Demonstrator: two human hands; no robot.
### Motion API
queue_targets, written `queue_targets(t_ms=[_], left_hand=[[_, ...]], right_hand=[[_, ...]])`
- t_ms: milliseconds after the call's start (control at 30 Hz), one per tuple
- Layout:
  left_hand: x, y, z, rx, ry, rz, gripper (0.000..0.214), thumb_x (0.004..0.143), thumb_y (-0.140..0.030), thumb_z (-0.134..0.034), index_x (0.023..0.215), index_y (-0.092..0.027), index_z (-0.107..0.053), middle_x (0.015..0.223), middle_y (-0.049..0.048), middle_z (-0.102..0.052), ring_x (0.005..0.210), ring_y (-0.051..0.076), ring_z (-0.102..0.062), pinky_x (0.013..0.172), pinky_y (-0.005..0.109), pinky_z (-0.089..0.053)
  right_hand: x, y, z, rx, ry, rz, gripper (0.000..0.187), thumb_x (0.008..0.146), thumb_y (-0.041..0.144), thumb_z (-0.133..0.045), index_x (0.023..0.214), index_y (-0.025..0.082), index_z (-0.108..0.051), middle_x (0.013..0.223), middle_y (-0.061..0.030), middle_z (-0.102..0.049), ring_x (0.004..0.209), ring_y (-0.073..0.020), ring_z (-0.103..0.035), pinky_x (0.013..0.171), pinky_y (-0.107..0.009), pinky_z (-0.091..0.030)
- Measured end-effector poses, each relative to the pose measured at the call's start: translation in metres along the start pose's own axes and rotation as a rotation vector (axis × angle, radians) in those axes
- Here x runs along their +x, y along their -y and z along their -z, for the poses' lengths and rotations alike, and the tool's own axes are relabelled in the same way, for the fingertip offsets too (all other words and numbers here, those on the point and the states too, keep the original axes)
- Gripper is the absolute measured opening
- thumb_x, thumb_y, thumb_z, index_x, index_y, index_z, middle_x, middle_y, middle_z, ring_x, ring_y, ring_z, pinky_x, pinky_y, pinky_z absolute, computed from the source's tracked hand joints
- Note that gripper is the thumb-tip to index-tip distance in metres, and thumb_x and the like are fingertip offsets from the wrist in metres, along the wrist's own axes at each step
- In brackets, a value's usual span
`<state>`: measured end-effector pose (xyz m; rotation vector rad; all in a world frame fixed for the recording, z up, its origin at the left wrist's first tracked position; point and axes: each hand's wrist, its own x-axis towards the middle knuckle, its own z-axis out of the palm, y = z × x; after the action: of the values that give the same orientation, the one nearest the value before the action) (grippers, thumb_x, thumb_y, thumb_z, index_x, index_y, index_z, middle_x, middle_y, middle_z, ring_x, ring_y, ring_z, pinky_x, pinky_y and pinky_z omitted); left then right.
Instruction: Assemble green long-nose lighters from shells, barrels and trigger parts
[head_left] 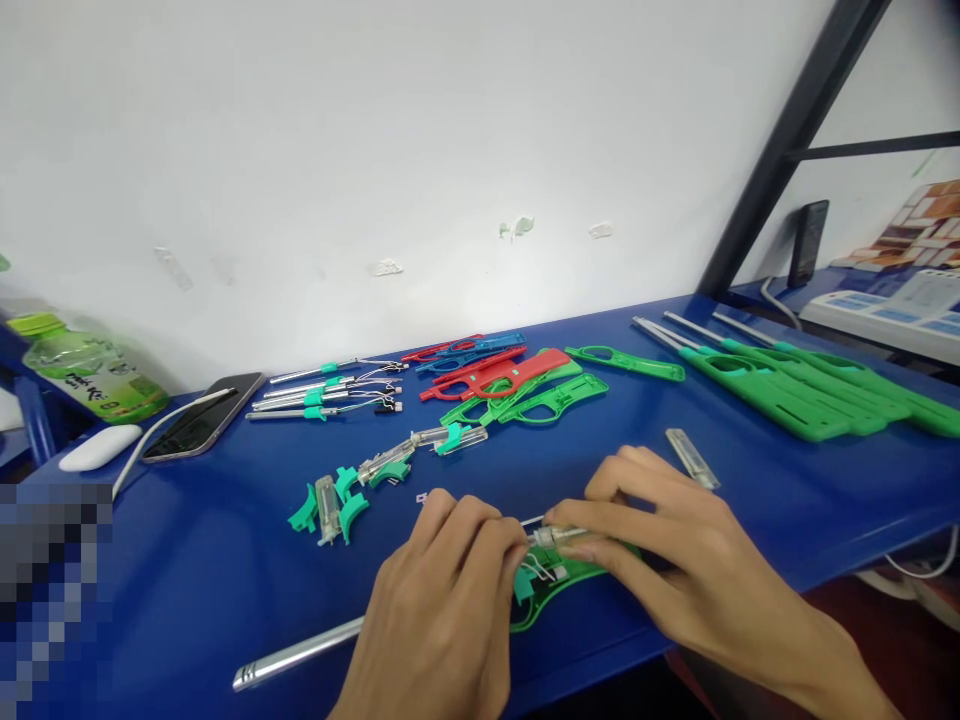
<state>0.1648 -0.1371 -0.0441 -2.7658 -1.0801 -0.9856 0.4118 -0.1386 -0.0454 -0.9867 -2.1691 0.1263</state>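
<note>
Near the table's front edge lies a green lighter half-shell [574, 585] with a long metal tube [300, 652] reaching out to the left. A turquoise trigger [523, 585] and thin white wires show inside the shell. Just above it, a clear fuel tank [547, 538] is pinched between both hands. My left hand [442, 600] is closed at the tank's left end, its fingertips partly hidden. With thumb and forefinger, my right hand [675, 550] grips the other end. Another clear fuel tank [691, 458] lies behind my right hand.
Loose turquoise triggers [352, 515] and clear tanks lie left of centre. Behind them are metal tubes with wires [300, 400] and red, blue and green half-shells [502, 375]. Several green lighters [795, 390] lie at right. A phone [202, 420] and bottle [90, 370] are far left.
</note>
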Motion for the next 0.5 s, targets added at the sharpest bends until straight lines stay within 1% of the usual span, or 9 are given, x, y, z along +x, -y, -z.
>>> queue_targets(t_ms=[67,200,233,300,367,433,500], left_hand=[[-0.001,0.001,-0.001,0.006,0.005,-0.008,0.017,0.106,-0.005,-0.055,0.110,-0.021,-0.059,0.100,0.0014,-0.071,0.089,0.019,-0.061,0.083,0.038,-0.057],[0.003,0.002,0.001,0.036,-0.007,-0.025,0.017,0.107,-0.006,-0.057,0.113,-0.022,-0.060,0.102,0.0006,-0.073,0.089,0.019,-0.062,0.082,0.038,-0.057],[0.004,0.003,0.002,0.048,-0.009,-0.029,0.017,0.107,-0.006,-0.057,0.114,-0.022,-0.061,0.103,0.0007,-0.074,0.090,0.020,-0.063,0.082,0.038,-0.057],[0.003,0.004,0.008,0.089,-0.023,-0.048,0.020,0.108,-0.007,-0.055,0.121,-0.020,-0.062,0.108,0.0019,-0.076,0.096,0.020,-0.065,0.087,0.038,-0.058],[-0.003,0.006,0.015,0.138,-0.049,-0.051,0.029,0.108,-0.005,-0.052,0.132,-0.019,-0.062,0.116,0.0046,-0.075,0.105,0.021,-0.065,0.094,0.037,-0.057],[-0.014,0.008,0.020,0.156,-0.063,-0.012,0.038,0.106,-0.003,-0.052,0.138,-0.020,-0.062,0.122,0.0060,-0.072,0.109,0.020,-0.063,0.097,0.033,-0.056],[-0.024,0.011,0.022,0.151,-0.063,-0.010,0.036,0.104,-0.005,-0.056,0.136,-0.020,-0.065,0.121,0.0059,-0.071,0.110,0.019,-0.061,0.096,0.030,-0.056]], right_hand=[[0.001,0.001,0.000,0.027,0.012,-0.009,0.016,0.110,0.022,-0.065,0.121,0.029,-0.075,0.094,0.0005,-0.068,0.083,-0.0165,-0.063,0.078,-0.036,-0.045],[0.003,0.003,0.001,0.041,0.035,-0.017,0.014,0.111,0.022,-0.064,0.117,0.028,-0.076,0.093,0.0010,-0.070,0.084,-0.0166,-0.064,0.078,-0.035,-0.045],[0.003,0.003,0.001,0.031,0.031,-0.020,0.015,0.111,0.022,-0.064,0.118,0.028,-0.075,0.094,0.0010,-0.071,0.084,-0.0169,-0.064,0.079,-0.036,-0.045],[0.003,0.003,0.001,0.001,-0.001,-0.023,0.020,0.109,0.022,-0.067,0.127,0.029,-0.072,0.097,0.0014,-0.073,0.087,-0.0174,-0.064,0.082,-0.036,-0.045],[0.003,0.003,0.002,-0.019,-0.033,-0.025,0.025,0.108,0.022,-0.069,0.132,0.029,-0.068,0.099,0.0021,-0.075,0.087,-0.0175,-0.064,0.084,-0.037,-0.045],[0.003,0.004,0.002,-0.014,-0.033,-0.031,0.018,0.108,0.023,-0.070,0.126,0.028,-0.068,0.099,0.0027,-0.076,0.085,-0.0174,-0.064,0.084,-0.037,-0.044],[0.003,0.005,0.002,-0.008,-0.023,-0.043,0.008,0.108,0.025,-0.070,0.116,0.027,-0.068,0.098,0.0033,-0.076,0.083,-0.0173,-0.064,0.083,-0.037,-0.043]])
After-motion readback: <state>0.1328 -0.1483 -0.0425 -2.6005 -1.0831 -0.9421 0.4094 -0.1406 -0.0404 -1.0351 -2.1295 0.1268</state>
